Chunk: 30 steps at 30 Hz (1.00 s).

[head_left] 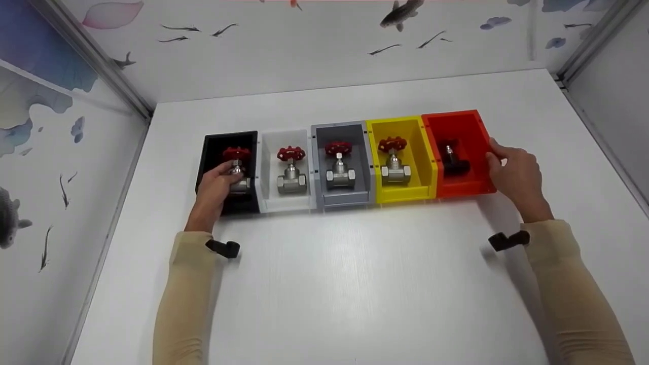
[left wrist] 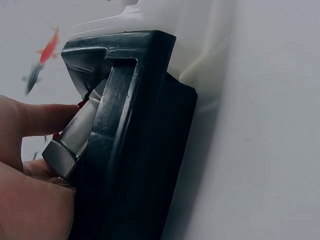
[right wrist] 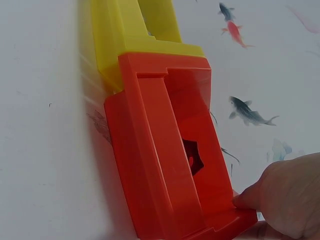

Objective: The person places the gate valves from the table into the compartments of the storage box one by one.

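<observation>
Inside the black bin (head_left: 205,152), my left hand (head_left: 213,190) grips a metal gate valve (head_left: 241,186) with a red handwheel. In the left wrist view the steel end of this valve (left wrist: 75,135) tilts up past the black bin's front wall (left wrist: 135,150). At the row's other end, my right hand (head_left: 518,175) pinches the side wall of the red bin (head_left: 479,175). A darker valve with a black body (head_left: 456,166) lies in the red bin; only its dark end (right wrist: 192,157) shows in the right wrist view.
Between these stand a white bin (head_left: 268,200), a grey bin (head_left: 322,177) and a yellow bin (head_left: 421,192), side by side. Each holds one steel valve with a red handwheel. The white table (head_left: 355,284) meets fish-patterned walls (head_left: 324,61) at the back and left.
</observation>
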Available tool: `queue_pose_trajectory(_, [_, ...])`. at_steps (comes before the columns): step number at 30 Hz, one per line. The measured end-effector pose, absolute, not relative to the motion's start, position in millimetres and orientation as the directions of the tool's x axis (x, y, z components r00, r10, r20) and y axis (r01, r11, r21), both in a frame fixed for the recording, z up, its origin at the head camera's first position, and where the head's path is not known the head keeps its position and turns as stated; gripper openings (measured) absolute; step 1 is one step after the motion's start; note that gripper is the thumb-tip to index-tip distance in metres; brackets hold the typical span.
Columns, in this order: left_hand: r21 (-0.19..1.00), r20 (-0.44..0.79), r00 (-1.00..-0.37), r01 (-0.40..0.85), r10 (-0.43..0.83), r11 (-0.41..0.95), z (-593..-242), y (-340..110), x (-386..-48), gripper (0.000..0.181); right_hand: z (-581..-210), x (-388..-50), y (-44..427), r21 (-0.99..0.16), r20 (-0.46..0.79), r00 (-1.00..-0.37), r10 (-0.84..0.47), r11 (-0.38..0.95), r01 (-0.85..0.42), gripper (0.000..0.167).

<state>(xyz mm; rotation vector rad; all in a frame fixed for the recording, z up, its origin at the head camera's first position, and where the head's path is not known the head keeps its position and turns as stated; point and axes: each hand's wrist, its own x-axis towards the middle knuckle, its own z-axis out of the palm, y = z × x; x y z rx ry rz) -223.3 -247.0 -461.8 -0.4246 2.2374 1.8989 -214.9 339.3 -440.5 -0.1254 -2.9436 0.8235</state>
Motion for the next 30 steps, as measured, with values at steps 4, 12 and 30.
queue_pose_trajectory(4, [0.926, -0.328, -0.939, -0.341, -0.098, 0.165, -462.0, -246.9, -224.7, 0.058, -440.6, -215.1, 339.6, -0.520, 0.032, -0.993, 0.112, 0.850, 0.079, 0.045])
queue_pose_trajectory(12, [0.905, -0.348, -0.931, -0.364, -0.106, 0.222, -461.6, -246.6, -226.2, 0.056, -440.3, -214.1, 339.8, -0.521, 0.040, -0.994, 0.104, 0.851, 0.068, 0.045])
queue_pose_trajectory(30, [0.887, -0.329, -0.939, -0.345, -0.103, 0.307, -465.4, -246.3, -225.7, 0.053, -439.3, -213.4, 339.2, -0.529, 0.068, -0.993, 0.092, 0.847, 0.042, 0.044])
